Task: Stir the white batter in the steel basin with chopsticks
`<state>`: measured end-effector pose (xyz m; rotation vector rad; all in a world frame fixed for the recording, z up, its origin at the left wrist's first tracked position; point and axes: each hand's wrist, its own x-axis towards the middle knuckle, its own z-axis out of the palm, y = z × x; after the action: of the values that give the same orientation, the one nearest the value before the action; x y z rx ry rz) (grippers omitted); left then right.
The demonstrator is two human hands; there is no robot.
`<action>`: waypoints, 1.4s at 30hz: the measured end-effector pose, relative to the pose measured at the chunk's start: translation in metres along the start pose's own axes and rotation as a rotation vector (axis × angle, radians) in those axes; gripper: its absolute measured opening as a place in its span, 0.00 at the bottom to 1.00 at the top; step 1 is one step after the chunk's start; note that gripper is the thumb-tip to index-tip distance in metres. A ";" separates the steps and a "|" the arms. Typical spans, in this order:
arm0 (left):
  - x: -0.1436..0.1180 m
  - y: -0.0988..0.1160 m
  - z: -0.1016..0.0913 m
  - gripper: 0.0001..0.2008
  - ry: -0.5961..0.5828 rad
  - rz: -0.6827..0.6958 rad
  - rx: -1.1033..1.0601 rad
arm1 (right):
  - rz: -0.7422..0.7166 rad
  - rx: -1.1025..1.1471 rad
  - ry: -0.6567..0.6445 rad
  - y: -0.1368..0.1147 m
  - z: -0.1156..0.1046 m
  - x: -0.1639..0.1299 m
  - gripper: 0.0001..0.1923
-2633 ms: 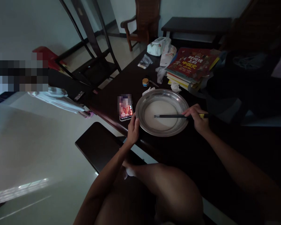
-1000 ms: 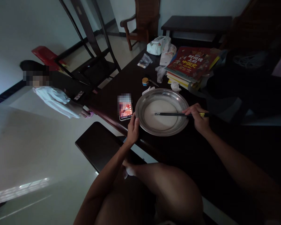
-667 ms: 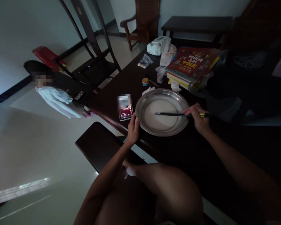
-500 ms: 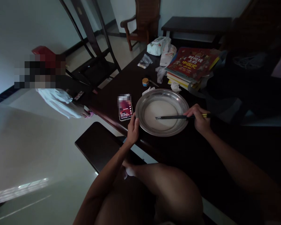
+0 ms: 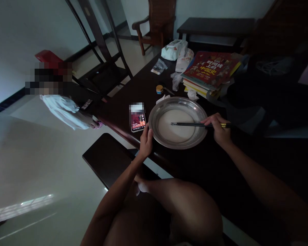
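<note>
Head view, the only one we have: our right hand (image 5: 219, 131) pinches a pair of black chopsticks (image 5: 192, 124) near their yellow-banded top, fingers (image 5: 209, 119) pressed together around the sticks. The chopsticks lie almost level across the steel basin (image 5: 157, 136), their tips over the pale, milky liquid (image 5: 178, 125) that fills its flat bottom. Our left hand (image 5: 146, 140) sits at the near-left rim, fingers curled against the edge and touching it; whether they truly clamp the rim or only rest on it we cannot tell.

We judge spilling to be the main risk. The basin is shallow and wide, and it stands close to the desk (image 5: 133, 87) edge on our side, so a brisk stroke of the sticks, or a push from the left hand, could slop the liquid over the rim. A lit phone (image 5: 138, 121) lies just beside that rim on the left, near the left hand, and would take the splash first. A stack of books (image 5: 209, 73) sits beyond the basin, with a small tin (image 5: 159, 89) and crumpled tissue (image 5: 162, 99) near the far rim.

Another person in a pale sleeve (image 5: 64, 109) stands at the desk's far-left end, well apart from our hands.
</note>
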<state>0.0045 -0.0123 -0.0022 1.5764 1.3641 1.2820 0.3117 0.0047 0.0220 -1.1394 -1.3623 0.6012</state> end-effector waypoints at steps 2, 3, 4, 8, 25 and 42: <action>0.000 0.001 0.000 0.32 0.001 -0.005 -0.001 | -0.002 0.029 0.017 0.000 0.000 0.000 0.25; 0.000 0.001 0.000 0.32 0.003 -0.006 -0.002 | -0.005 0.038 0.006 0.000 0.000 0.000 0.25; 0.000 0.002 0.000 0.32 0.003 -0.005 -0.003 | -0.009 0.038 -0.015 0.000 0.000 0.000 0.25; 0.000 0.003 0.001 0.32 0.004 -0.009 0.004 | -0.008 0.011 -0.020 0.001 0.000 0.001 0.24; 0.001 0.002 0.000 0.33 -0.004 -0.016 0.009 | -0.011 0.035 -0.038 0.002 -0.001 0.000 0.24; 0.000 0.001 0.000 0.32 -0.004 -0.001 0.006 | -0.011 0.052 -0.034 0.005 -0.001 0.000 0.25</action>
<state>0.0046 -0.0125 -0.0012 1.5813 1.3675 1.2749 0.3143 0.0062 0.0176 -1.0836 -1.3732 0.6475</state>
